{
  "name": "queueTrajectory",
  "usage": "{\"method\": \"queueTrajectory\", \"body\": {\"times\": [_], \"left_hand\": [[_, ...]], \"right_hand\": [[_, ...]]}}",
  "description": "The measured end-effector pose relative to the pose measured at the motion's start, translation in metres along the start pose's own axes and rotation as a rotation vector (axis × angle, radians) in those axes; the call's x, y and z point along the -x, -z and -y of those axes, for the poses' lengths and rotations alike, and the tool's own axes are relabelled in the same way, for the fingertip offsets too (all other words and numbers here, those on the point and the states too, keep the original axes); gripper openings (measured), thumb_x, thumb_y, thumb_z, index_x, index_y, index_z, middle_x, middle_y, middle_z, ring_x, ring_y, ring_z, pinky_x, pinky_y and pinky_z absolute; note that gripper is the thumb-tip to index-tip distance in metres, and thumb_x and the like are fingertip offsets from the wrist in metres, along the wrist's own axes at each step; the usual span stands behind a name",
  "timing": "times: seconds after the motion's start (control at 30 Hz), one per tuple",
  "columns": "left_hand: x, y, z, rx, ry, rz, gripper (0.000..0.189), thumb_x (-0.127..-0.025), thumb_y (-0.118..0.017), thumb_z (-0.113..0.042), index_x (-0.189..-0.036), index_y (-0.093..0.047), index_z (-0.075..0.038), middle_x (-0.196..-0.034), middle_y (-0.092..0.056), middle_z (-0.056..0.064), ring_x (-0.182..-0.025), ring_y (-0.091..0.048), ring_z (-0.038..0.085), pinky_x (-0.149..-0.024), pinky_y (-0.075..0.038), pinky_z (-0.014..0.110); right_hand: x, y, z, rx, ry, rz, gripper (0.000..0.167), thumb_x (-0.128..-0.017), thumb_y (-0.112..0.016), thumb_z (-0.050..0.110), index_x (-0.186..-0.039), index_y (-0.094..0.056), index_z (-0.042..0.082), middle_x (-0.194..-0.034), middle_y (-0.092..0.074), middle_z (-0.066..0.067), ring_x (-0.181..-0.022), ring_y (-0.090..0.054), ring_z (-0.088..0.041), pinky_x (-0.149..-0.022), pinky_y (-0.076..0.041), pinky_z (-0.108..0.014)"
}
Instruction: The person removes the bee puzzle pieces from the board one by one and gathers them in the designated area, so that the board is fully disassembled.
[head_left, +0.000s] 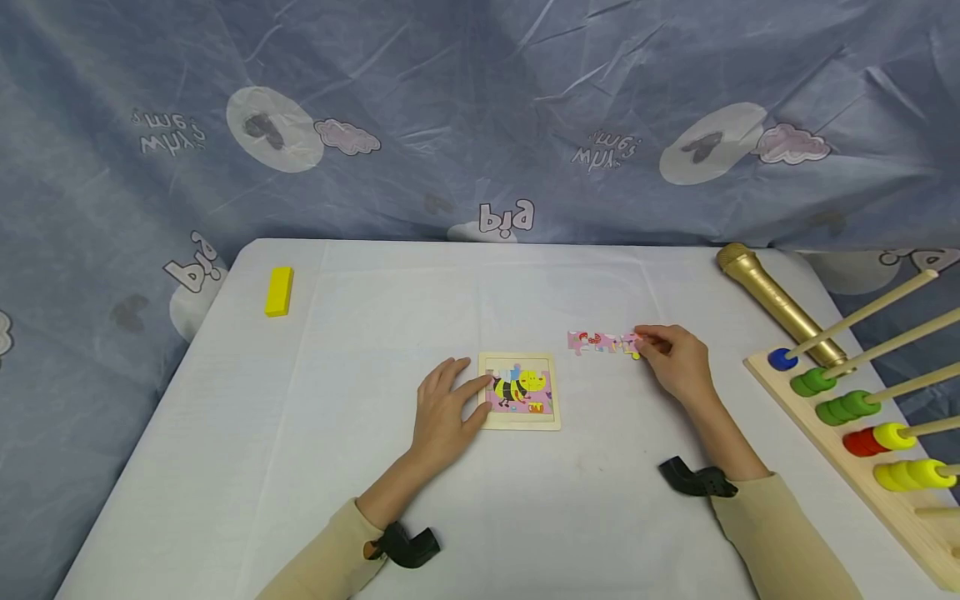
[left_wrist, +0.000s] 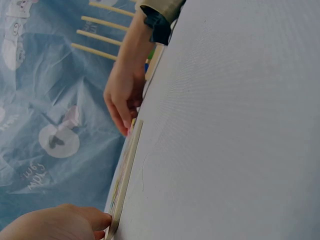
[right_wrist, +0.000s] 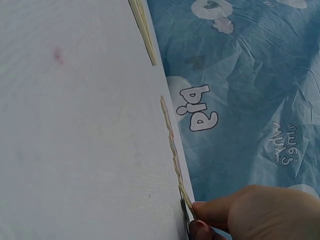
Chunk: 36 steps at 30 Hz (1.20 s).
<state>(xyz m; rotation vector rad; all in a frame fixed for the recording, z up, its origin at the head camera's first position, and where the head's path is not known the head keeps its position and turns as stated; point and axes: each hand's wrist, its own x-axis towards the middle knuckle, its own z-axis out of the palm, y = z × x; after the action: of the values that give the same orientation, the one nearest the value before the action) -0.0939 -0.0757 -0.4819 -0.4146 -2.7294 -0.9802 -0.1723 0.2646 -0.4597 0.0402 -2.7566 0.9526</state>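
Note:
A square wooden jigsaw tray (head_left: 520, 424) with a yellow and black bee picture (head_left: 517, 389) lies on the white table in the head view. My left hand (head_left: 442, 417) rests at its left side, index finger and thumb touching the frame, the other fingers stretched out. To the tray's upper right is a row of loose pink jigsaw pieces (head_left: 597, 342). My right hand (head_left: 678, 362) pinches a jigsaw piece (right_wrist: 187, 201) at the right end of that row. In the right wrist view this piece is tilted up from the table; the fingers partly hide it.
A wooden bead stacker (head_left: 840, 408) with upright rods and coloured rings stands along the right side. Behind its rods a gold microphone (head_left: 780, 300) lies slantwise. One yellow block (head_left: 279, 292) is at the far left. A blue-grey printed curtain (head_left: 465, 117) hangs behind the table.

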Motion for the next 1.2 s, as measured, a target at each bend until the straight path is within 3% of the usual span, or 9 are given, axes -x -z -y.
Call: {"method": "queueTrajectory", "body": {"times": [0.23, 0.53, 0.93, 1.07, 1.2], "left_hand": [[0.000, 0.000, 0.000, 0.004, -0.002, -0.001, 0.036, -0.086, -0.071, -0.022, -0.122, -0.070, -0.014, -0.141, -0.051, 0.015, -0.138, -0.036, 0.035, -0.110, -0.025, 0.056], [0.000, 0.000, 0.000, 0.007, -0.001, 0.002, 0.036, -0.086, -0.072, -0.022, -0.122, -0.070, -0.014, -0.141, -0.051, 0.015, -0.138, -0.036, 0.035, -0.110, -0.025, 0.057], [-0.001, -0.002, 0.002, 0.001, -0.010, -0.012, 0.036, -0.086, -0.071, -0.022, -0.121, -0.071, -0.014, -0.140, -0.052, 0.015, -0.137, -0.036, 0.035, -0.109, -0.026, 0.057], [-0.001, -0.003, 0.003, -0.005, -0.016, -0.020, 0.036, -0.086, -0.072, -0.022, -0.121, -0.071, -0.014, -0.140, -0.052, 0.015, -0.136, -0.038, 0.035, -0.108, -0.028, 0.057], [-0.001, -0.004, 0.004, -0.006, -0.007, -0.017, 0.037, -0.086, -0.072, -0.023, -0.122, -0.070, -0.014, -0.140, -0.052, 0.014, -0.137, -0.037, 0.035, -0.109, -0.027, 0.057]], "right_hand": [[0.000, -0.001, -0.001, 0.005, 0.030, -0.019, 0.023, -0.086, -0.070, 0.004, -0.108, -0.072, -0.002, -0.084, -0.062, -0.014, -0.070, -0.046, -0.007, -0.061, -0.035, -0.015], [0.001, 0.001, 0.000, -0.034, -0.026, -0.041, 0.023, -0.088, -0.069, 0.007, -0.109, -0.072, 0.000, -0.089, -0.066, -0.015, -0.071, -0.044, 0.008, -0.064, -0.036, -0.013], [0.000, 0.005, 0.008, -0.117, -0.162, -0.054, 0.025, -0.091, -0.066, 0.012, -0.113, -0.072, 0.003, -0.093, -0.066, -0.012, -0.074, -0.047, 0.001, -0.060, -0.037, -0.011], [0.002, 0.001, 0.018, -0.176, -0.139, -0.051, 0.024, -0.090, -0.066, 0.010, -0.113, -0.072, 0.003, -0.089, -0.064, -0.007, -0.073, -0.049, 0.002, -0.058, -0.039, -0.011], [0.006, -0.008, 0.038, -0.215, -0.063, -0.011, 0.024, -0.090, -0.065, 0.008, -0.113, -0.071, 0.002, -0.089, -0.065, -0.009, -0.073, -0.050, 0.000, -0.057, -0.039, -0.012]]}}
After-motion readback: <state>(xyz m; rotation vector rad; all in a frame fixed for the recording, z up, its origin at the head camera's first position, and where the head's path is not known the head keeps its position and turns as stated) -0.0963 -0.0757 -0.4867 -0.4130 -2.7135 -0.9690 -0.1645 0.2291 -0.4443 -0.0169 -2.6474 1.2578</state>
